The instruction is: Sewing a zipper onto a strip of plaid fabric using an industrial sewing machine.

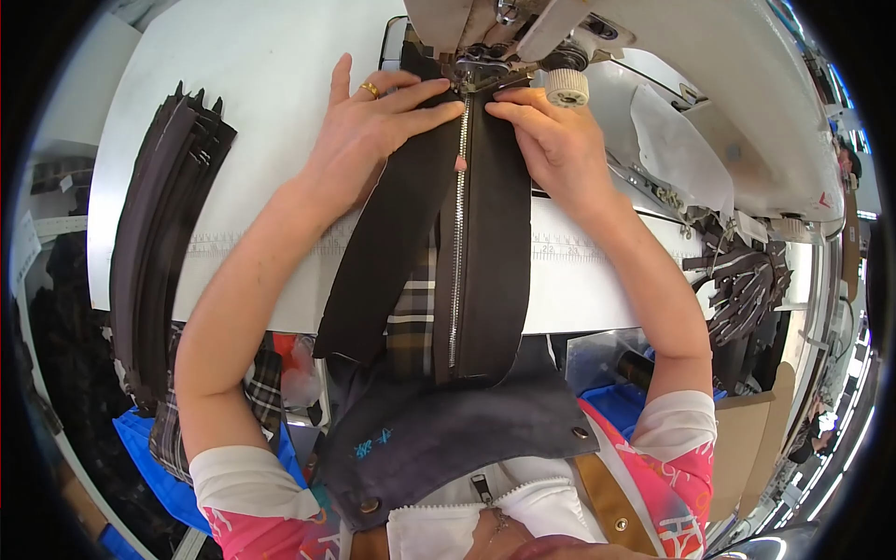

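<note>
The zipper [458, 233] runs near to far, far end slightly right; left fingers [429, 119] lie spread on dark cloth [501, 243]; whether right fingers [525, 116] pinch, I can't tell.

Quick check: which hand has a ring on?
The left hand: a gold ring circles one finger. No ring shows on the right hand.
</note>
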